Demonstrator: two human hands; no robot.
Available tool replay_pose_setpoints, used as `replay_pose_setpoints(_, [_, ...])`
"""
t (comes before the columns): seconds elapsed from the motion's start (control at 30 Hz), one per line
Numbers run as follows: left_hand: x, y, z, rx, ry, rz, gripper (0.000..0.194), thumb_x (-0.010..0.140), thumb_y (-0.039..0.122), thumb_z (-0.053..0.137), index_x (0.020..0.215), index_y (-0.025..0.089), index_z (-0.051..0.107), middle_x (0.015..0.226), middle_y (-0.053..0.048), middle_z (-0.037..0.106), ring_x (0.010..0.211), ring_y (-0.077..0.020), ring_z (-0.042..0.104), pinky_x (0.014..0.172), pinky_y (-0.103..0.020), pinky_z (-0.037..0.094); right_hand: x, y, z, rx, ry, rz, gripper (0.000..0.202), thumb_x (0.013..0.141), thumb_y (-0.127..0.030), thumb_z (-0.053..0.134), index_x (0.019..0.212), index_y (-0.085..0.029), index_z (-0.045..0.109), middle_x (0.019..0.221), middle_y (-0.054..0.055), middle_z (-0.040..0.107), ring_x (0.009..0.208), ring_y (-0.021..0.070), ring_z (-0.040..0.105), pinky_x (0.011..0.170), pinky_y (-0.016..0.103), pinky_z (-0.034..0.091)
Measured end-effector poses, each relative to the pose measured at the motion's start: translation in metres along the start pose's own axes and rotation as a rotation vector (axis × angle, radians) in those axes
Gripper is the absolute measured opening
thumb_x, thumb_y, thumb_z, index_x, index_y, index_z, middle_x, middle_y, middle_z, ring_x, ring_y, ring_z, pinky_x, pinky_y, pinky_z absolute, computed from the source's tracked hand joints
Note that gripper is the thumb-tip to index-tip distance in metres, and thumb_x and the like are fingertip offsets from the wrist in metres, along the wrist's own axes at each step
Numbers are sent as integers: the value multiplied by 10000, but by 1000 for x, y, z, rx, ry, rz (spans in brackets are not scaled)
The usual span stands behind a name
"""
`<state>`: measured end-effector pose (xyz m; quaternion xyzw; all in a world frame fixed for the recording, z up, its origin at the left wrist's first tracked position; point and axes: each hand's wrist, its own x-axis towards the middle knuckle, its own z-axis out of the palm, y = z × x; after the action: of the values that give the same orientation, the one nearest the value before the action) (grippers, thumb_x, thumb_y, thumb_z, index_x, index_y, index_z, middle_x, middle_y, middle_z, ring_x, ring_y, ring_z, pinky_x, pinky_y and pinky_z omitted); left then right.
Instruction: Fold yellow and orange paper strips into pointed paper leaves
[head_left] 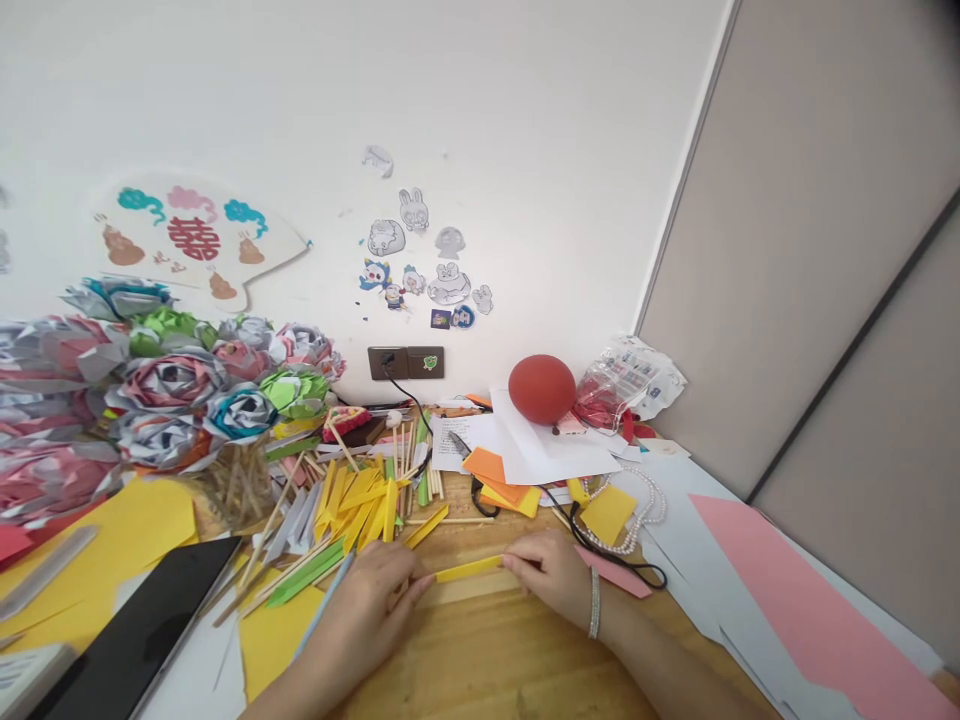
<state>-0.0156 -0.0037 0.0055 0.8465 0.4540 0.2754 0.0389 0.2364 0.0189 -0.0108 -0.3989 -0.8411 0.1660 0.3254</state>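
Note:
A narrow yellow paper strip (469, 569) is stretched level between my two hands, low over the wooden table (457, 660). My left hand (379, 595) pinches its left end between thumb and fingers. At the right end, my right hand (551, 575), with a sparkling bracelet at the wrist, has its fingers closed on the strip. Beyond my left hand lies a pile of folded yellow strips (364, 500). Green strips (307, 573) and thin wooden sticks lie to the left of them.
Paper flowers (172, 380) crowd the back left, above a black tablet (142, 630). At the back stand a red balloon (541, 389) and white sheets (525, 445). A black cable (615, 553) and pearl beads (651, 500) lie right, beside pink paper (810, 610).

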Motion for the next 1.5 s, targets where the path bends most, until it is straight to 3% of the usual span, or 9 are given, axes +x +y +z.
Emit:
replay_pose_setpoints(0.13, [-1, 2, -1, 26, 0, 13, 295, 914, 294, 409, 648, 202, 499, 641, 2, 567, 647, -163, 538, 609, -251, 391, 0, 0, 0, 54, 4, 19, 532, 942, -420, 341, 527, -171, 561, 481, -4, 552, 488, 115, 507, 519, 220, 352])
replay_pose_setpoints(0.27, [0, -5, -10, 185, 151, 38, 299, 917, 278, 378, 653, 199, 493, 620, -3, 553, 605, -162, 525, 593, -264, 370, 0, 4, -3, 74, 87, 75, 474, 958, -409, 298, 754, -159, 645, 507, -5, 584, 518, 128, 556, 555, 221, 397])
replay_pose_setpoints(0.43, [1, -19, -27, 583, 309, 54, 348, 897, 246, 363, 575, 209, 488, 545, -20, 536, 559, -193, 519, 584, -309, 332, 2, 17, -10, -186, 231, 152, 427, 932, -352, 334, 642, -169, 588, 573, 26, 580, 564, 157, 537, 543, 252, 371])
replay_pose_setpoints(0.57, [1, -25, -28, 719, 212, -49, 356, 883, 233, 350, 562, 212, 502, 507, -27, 548, 522, -215, 537, 562, -322, 315, 4, 24, -16, -235, 272, 167, 286, 892, -241, 384, 753, -163, 621, 720, 66, 623, 717, 200, 554, 661, 299, 413])
replay_pose_setpoints(0.63, [2, -26, -24, 682, 146, -91, 357, 878, 249, 352, 558, 212, 508, 517, -36, 566, 535, -229, 558, 570, -329, 327, 5, 23, -18, -270, 218, 120, 202, 854, -186, 446, 869, -166, 646, 873, 79, 643, 852, 217, 552, 769, 334, 428])
replay_pose_setpoints(0.8, [4, -21, -16, 623, 41, -110, 336, 882, 243, 355, 608, 200, 544, 609, -64, 610, 621, -255, 587, 631, -362, 361, 6, 18, -9, -397, 2, 62, 417, 781, -137, 573, 1196, -169, 566, 1229, 89, 565, 1137, 261, 445, 996, 417, 350])
replay_pose_setpoints(1.07, [3, -6, -13, 548, -5, -62, 304, 860, 208, 367, 609, 201, 540, 646, -53, 619, 625, -218, 568, 634, -340, 370, 10, 30, -6, -471, 105, 116, 384, 768, -61, 549, 1138, -154, 588, 1144, 100, 608, 1049, 260, 507, 948, 420, 403])
replay_pose_setpoints(1.27, [2, -9, -8, 557, -41, -22, 319, 876, 197, 352, 633, 200, 560, 647, -51, 635, 624, -227, 577, 628, -345, 362, 10, 30, -8, -501, 103, 149, 330, 765, -63, 564, 1077, -155, 619, 1042, 95, 633, 987, 268, 515, 907, 418, 421])
replay_pose_setpoints(1.5, [0, -11, -3, 578, -1, 35, 297, 875, 167, 389, 627, 202, 549, 627, -42, 620, 605, -233, 565, 622, -349, 340, 11, 34, -4, -514, 45, 108, 465, 777, -56, 540, 1234, -144, 532, 1233, 91, 562, 1112, 269, 461, 995, 423, 367])
